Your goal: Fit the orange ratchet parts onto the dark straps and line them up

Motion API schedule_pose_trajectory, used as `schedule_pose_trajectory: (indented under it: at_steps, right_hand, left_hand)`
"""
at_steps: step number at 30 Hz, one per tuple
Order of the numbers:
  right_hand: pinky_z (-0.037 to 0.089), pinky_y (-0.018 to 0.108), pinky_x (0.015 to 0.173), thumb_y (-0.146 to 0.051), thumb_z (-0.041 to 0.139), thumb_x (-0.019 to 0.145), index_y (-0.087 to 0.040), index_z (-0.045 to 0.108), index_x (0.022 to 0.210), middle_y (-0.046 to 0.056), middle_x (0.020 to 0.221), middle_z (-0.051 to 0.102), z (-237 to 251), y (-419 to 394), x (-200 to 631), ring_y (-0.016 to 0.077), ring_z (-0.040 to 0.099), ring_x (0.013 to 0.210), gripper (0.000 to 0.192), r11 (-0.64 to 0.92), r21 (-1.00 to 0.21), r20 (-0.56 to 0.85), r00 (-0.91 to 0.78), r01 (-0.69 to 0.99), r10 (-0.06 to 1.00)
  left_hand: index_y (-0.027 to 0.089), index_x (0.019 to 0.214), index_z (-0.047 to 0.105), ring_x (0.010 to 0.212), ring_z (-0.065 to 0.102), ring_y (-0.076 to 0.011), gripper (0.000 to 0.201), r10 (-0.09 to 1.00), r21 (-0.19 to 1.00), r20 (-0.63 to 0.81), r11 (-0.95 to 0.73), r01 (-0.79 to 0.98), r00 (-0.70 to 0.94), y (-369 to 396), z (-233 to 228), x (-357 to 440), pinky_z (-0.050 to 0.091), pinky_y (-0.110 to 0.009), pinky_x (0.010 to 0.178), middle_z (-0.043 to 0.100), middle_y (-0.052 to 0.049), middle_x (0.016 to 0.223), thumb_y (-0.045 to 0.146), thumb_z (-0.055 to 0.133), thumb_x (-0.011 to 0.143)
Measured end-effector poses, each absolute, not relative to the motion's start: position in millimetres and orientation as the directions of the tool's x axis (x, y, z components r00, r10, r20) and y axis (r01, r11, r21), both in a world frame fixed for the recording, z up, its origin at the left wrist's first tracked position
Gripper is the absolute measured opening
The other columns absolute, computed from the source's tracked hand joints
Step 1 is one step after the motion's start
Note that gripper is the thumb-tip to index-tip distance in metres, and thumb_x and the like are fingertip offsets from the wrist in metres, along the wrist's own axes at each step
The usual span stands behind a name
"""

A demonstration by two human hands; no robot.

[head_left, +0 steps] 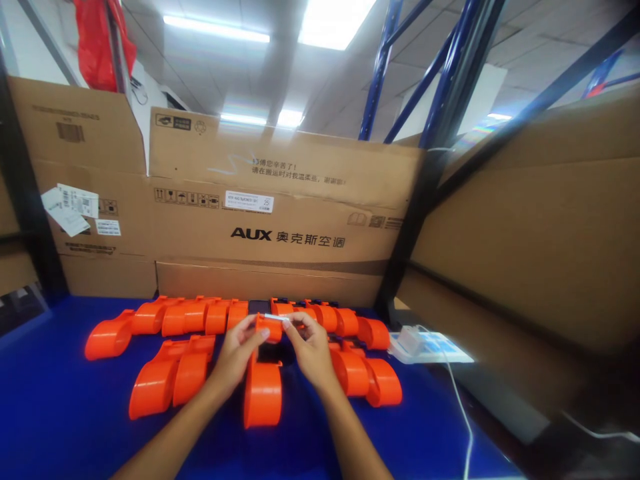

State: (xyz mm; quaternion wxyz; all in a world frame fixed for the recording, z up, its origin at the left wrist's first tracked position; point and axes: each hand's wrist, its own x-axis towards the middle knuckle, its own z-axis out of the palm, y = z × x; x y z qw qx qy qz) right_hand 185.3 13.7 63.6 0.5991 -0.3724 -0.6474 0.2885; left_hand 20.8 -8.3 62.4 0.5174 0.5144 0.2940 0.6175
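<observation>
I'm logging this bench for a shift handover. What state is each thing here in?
Left hand: gripping the held orange part.
Right hand: pinching the same part from the other side.
Held orange part: lifted between both hands.
Orange parts: lying in rows on the blue table.
Cardboard boxes: stacked behind, closed.
White adapter: on a packet, cable attached.

Held piece: orange plastic part (263,390), glossy, curved, long axis running toward the cardboard box (280,213).
Far end: raised, pinched from both sides.
Near end: apparently resting on the blue surface, well short of the box.
</observation>
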Motion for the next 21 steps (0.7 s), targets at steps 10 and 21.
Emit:
schedule_pose_trajectory:
  at_steps: [10, 21]
  right_hand:
    - [0.044, 0.025, 0.065, -0.044, 0.069, 0.084, -0.017, 0.067, 0.085, 0.001, 0.077, 0.062, 65.5, 13.5, 186.8, 0.0160, 0.055, 0.071, 0.027, 0.540, -0.839, 0.543, 0.042, 0.061, 0.839]
    - [0.045, 0.027, 0.069, -0.044, 0.068, 0.083, -0.017, 0.067, 0.083, 0.002, 0.078, 0.063, 69.0, 11.2, 191.0, 0.0177, 0.058, 0.074, 0.026, 0.551, -0.829, 0.558, 0.074, 0.097, 0.827]
  left_hand:
    - [0.013, 0.112, 0.065, 0.041, 0.036, -0.0080, 0.050, 0.962, 0.900, 0.273, -0.251, -0.356, 0.012, -0.8, 55.4, 16.6, 0.029, -0.020, 0.046, 0.049, 0.008, 0.046, 0.040, 0.078, 0.071]
    - [0.014, 0.104, 0.065, 0.040, 0.033, -0.0067, 0.049, 0.984, 0.913, 0.179, -0.174, -0.368, -0.021, 8.5, 45.8, 10.5, 0.024, -0.019, 0.042, 0.044, 0.009, 0.043, 0.046, 0.077, 0.069]
